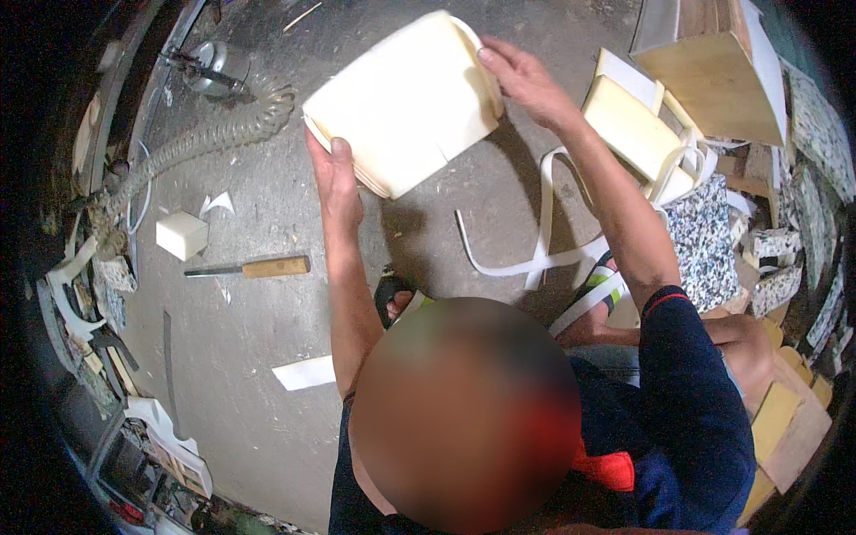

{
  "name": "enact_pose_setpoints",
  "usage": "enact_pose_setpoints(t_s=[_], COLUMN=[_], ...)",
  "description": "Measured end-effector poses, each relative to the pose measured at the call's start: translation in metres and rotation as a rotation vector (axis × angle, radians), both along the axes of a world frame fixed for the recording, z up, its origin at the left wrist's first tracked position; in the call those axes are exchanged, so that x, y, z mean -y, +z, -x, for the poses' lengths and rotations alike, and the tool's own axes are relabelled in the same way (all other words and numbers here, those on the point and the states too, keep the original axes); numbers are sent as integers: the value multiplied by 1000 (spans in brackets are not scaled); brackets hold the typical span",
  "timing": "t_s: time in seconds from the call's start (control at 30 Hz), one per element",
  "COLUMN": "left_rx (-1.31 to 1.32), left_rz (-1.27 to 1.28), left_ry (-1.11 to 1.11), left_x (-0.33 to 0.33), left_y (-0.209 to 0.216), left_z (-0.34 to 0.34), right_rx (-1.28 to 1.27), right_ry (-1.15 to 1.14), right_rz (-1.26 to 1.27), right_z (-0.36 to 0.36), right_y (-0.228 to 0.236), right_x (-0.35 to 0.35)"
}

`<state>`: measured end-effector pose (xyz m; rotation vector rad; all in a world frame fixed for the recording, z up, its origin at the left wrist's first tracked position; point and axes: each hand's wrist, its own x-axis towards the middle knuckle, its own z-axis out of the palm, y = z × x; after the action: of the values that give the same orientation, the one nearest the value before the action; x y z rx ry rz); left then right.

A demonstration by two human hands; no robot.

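A cream-white foam cushion block (401,102) is lifted above the floor between my two hands, tilted, its top brightly lit. My left hand (335,178) grips its near left end, thumb up on the edge. At the far right end, my right hand (526,80) is closed on the rim, where a curved foam edge strip (484,67) runs along the side. Below my left hand's side lies a knife-like tool with a wooden handle (276,266) and a thin dark blade. A white foam cube (183,234) sits just beyond it.
A metal-cupped spray gun (218,67) with a coiled clear hose (214,134) lies far left. Long white foam strips (535,265) curl on the floor at right. Cream foam pieces (620,125), speckled foam (704,241) and a large box-like block (713,71) crowd the right side.
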<state>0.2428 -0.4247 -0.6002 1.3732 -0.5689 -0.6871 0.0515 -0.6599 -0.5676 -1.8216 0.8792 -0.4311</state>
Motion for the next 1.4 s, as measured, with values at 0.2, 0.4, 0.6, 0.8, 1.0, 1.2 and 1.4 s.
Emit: enact_pose_setpoints(t_s=[0.2, 0.4, 0.6, 0.8, 1.0, 1.2, 1.4], left_rx=[-172, -235, -177, 76, -61, -173, -298], left_rz=[-454, -451, -298, -111, 123, 276, 253], left_ry=[135, 196, 209, 222, 313, 381, 425], left_x=[39, 53, 29, 38, 58, 70, 75], left_y=[-17, 14, 49, 46, 14, 9, 14], left_z=[-38, -57, -56, -45, -38, -38, -37], right_rx=[-184, -151, -20, -58, -167, -31, -180], right_ry=[58, 123, 63, 85, 184, 627, 738], right_rz=[-136, -107, 15, 283, 1110, 773, 710], right_z=[-22, -29, -43, -35, -61, -135, -133], right_y=[-14, 5, 31, 47, 81, 82, 76], right_x=[4, 22, 29, 20, -23, -23, -31])
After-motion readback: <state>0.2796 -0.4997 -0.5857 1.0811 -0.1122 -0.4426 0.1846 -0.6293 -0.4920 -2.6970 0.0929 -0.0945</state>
